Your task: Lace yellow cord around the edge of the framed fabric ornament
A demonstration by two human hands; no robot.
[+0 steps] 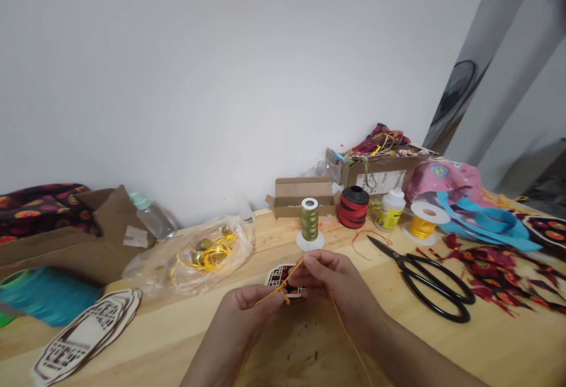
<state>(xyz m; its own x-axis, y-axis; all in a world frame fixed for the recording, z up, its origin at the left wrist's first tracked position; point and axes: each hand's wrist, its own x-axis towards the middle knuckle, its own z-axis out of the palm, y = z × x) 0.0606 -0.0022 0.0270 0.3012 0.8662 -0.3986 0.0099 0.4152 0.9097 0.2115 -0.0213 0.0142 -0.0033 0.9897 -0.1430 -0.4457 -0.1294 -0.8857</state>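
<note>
A yellow cord [292, 274] runs between my two hands over the table, with a small loop or knot near the left fingertips. My left hand [253, 310] pinches the cord between thumb and finger. My right hand [336, 281] pinches it higher up, and a length of it trails down across the right wrist. Behind the fingers lies a cut-out piece [277, 275] with a pale lattice edge and a dark patterned middle, partly hidden by my hands. Just beyond stands a green thread spool [310, 225].
Black scissors [424, 278] and fabric scraps [490, 269] lie right. Behind are a red thread cone [353, 207], glue bottle [390, 210] and yellow spool [422, 222]. Left are a plastic bag [154, 263], blue thread cone [55, 295] and stacked cut-outs [84, 337].
</note>
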